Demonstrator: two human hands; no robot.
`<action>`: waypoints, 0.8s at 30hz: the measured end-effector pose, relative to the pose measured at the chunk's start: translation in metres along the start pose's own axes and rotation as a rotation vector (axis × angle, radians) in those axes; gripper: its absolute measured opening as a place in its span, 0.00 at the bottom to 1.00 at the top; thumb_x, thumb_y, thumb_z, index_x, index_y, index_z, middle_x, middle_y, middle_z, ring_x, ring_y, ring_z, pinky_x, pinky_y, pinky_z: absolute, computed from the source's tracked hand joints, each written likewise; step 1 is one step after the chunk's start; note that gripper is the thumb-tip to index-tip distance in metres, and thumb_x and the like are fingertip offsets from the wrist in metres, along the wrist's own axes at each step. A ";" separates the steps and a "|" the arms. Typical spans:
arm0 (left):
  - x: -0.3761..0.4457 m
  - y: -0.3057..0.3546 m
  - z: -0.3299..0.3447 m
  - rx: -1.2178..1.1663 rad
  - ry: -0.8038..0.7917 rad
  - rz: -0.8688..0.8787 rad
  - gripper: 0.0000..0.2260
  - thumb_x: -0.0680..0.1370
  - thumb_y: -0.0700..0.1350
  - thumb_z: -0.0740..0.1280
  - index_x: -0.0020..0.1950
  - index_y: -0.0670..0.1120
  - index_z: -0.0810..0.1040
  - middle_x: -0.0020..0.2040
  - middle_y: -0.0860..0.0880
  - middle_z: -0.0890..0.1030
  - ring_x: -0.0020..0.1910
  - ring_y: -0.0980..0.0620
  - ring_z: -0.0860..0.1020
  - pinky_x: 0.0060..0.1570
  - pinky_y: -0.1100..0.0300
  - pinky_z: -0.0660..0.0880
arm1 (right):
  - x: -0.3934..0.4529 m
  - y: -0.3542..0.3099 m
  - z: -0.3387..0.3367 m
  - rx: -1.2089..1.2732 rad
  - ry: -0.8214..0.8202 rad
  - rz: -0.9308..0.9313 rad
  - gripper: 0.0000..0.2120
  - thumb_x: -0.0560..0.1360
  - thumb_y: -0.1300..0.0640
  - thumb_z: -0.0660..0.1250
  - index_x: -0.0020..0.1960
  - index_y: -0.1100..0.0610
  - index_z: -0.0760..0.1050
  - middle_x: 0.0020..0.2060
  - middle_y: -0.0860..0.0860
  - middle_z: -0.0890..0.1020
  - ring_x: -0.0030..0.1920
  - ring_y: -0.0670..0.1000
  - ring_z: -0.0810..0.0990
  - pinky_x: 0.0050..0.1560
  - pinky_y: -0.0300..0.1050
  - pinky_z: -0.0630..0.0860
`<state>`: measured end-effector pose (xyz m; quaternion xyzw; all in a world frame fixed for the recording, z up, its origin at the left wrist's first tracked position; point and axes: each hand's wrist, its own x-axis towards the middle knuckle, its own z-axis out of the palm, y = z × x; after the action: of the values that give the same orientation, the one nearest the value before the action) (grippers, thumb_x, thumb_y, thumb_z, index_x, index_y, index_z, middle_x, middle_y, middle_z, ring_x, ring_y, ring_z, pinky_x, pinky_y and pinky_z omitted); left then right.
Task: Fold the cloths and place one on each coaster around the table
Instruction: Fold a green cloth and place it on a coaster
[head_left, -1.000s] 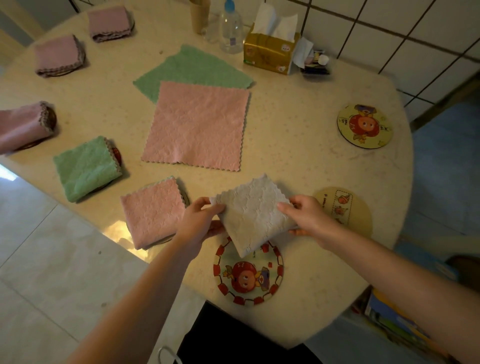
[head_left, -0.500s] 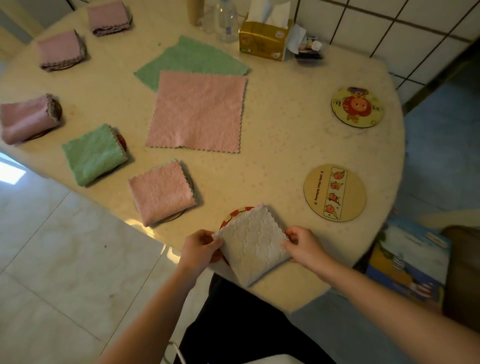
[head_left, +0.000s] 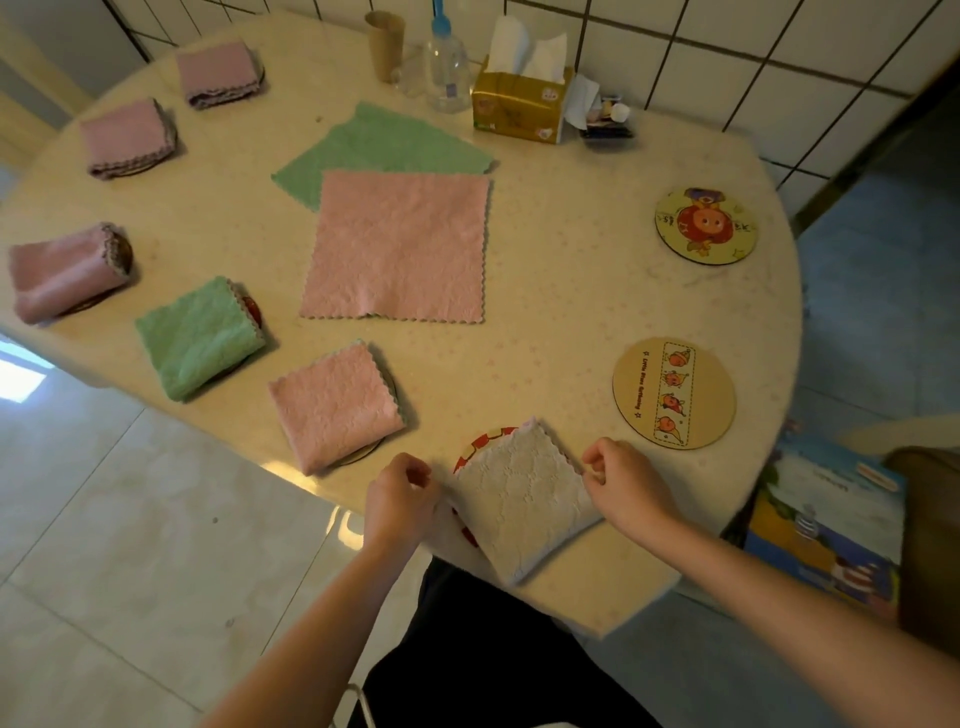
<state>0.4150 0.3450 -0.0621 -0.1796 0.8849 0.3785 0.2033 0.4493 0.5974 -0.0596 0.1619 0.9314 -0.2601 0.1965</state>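
From the head camera, the folded white cloth (head_left: 522, 506) lies on the red-rimmed coaster (head_left: 480, 441) at the table's (head_left: 571, 291) near edge. The left hand (head_left: 397, 499) and right hand (head_left: 626, 486), fingers curled, pinch its opposite corners.

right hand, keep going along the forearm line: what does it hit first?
Likely the folded white cloth at the right hand, which is already at its right corner. Past it, that up-left line seems to reach the folded pink cloth; one view leaves depth uncertain.
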 end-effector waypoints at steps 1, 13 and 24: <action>0.005 0.005 -0.006 0.018 -0.004 0.052 0.05 0.74 0.40 0.66 0.47 0.48 0.77 0.43 0.53 0.79 0.41 0.51 0.78 0.43 0.53 0.78 | 0.005 -0.005 -0.004 -0.022 0.028 -0.034 0.09 0.76 0.56 0.65 0.56 0.53 0.72 0.51 0.48 0.76 0.48 0.47 0.76 0.48 0.46 0.79; 0.143 0.072 -0.073 0.440 -0.114 0.523 0.14 0.77 0.39 0.63 0.62 0.45 0.75 0.64 0.47 0.74 0.64 0.46 0.68 0.59 0.57 0.67 | 0.132 -0.129 -0.013 -0.137 0.046 -0.299 0.13 0.77 0.60 0.59 0.61 0.55 0.70 0.58 0.50 0.71 0.57 0.51 0.70 0.53 0.49 0.73; 0.241 0.067 -0.080 0.691 -0.199 0.818 0.26 0.69 0.42 0.69 0.67 0.48 0.73 0.69 0.48 0.71 0.69 0.43 0.68 0.61 0.48 0.70 | 0.204 -0.176 -0.001 -0.557 0.089 -0.324 0.17 0.62 0.65 0.70 0.49 0.57 0.73 0.47 0.55 0.76 0.46 0.59 0.75 0.37 0.49 0.69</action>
<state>0.1604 0.2897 -0.0912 0.2934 0.9320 0.1291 0.1694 0.2001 0.4955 -0.0767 -0.0373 0.9881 -0.0156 0.1483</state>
